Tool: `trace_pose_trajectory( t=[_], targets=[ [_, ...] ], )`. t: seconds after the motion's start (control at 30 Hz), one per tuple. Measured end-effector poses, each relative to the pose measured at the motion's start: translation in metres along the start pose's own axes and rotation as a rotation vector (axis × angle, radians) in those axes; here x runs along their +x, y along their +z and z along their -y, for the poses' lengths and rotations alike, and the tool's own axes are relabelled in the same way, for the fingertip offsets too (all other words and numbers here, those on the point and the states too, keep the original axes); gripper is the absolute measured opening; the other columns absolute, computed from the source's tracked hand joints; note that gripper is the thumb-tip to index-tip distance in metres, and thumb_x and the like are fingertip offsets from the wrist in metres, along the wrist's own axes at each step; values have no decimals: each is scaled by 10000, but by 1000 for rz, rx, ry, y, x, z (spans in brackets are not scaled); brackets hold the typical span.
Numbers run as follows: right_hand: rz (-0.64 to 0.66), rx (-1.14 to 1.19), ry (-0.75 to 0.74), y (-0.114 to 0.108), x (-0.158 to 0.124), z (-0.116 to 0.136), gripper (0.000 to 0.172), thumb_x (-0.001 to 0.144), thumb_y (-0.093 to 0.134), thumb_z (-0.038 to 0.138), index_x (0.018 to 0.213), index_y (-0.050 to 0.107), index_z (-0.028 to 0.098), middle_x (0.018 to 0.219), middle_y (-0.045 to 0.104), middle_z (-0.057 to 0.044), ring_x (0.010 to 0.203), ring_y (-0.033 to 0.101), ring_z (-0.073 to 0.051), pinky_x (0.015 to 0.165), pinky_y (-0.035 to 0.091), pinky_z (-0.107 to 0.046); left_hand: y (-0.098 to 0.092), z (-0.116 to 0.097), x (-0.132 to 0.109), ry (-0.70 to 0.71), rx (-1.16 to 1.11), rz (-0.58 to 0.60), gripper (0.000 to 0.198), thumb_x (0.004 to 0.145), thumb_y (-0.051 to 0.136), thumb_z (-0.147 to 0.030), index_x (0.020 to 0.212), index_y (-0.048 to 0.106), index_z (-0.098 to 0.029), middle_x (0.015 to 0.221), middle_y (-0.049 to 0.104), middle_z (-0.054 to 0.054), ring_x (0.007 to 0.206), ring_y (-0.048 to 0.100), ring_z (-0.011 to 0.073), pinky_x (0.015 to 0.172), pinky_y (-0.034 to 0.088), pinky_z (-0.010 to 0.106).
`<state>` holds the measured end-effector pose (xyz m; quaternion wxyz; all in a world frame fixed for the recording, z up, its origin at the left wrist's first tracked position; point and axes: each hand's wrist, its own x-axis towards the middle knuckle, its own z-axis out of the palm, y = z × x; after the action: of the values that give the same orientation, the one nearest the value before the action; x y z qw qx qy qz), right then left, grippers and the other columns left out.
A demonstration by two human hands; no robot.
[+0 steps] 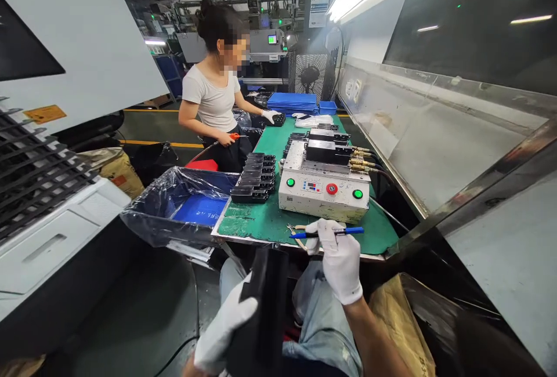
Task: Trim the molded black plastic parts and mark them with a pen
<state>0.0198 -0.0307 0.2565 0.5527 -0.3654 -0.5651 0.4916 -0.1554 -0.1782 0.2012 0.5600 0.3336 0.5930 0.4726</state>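
Note:
My left hand (228, 325), in a white glove, is wrapped round a long black plastic part (270, 307) held upright over my lap. My right hand (337, 255), gloved too, pinches a blue marker pen (326, 232) that lies level above the near table edge. A pair of pliers (298, 229) with pale handles lies on the green mat just behind the pen. Beyond it stands a white machine (324, 191) with green buttons, a red button and a small display. On top of the machine rests a black part (328, 152).
Several black parts (255, 178) stand in a row on the green table mat (246, 223). A plastic-lined bin (152, 214) is at the left. A co-worker (215, 93) stands behind it, holding an orange-handled tool (235, 136). Blue sheets (292, 102) are stacked at the back.

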Motion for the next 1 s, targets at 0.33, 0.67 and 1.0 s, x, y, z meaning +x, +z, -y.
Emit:
trace_pose_trajectory(
  t=[0.33,0.67,1.0],
  targets=[
    [139,-283,-91,2,0,-8,465,1007,543,523,711,686,194,494,585,14,414,542,-111,442,454,-228,18,-40,-8,-30,365,-69,762,692,638,-324,1417,504,-132,1275,726,106,1145,671,295,1015,544,387],
    [179,-229,-3,10,3,-8,487,993,541,591,740,689,201,520,605,2,432,560,-122,415,448,-223,19,-32,-6,-21,336,-5,810,663,673,-287,1444,497,-164,1422,669,102,1283,622,322,1098,512,407],
    [172,-192,-11,15,-2,-9,447,982,583,551,729,688,198,553,621,-2,459,572,-119,428,463,-217,18,-27,-4,9,308,4,732,704,675,-230,1421,529,-220,1455,648,58,1312,606,295,1111,499,391]
  ],
)
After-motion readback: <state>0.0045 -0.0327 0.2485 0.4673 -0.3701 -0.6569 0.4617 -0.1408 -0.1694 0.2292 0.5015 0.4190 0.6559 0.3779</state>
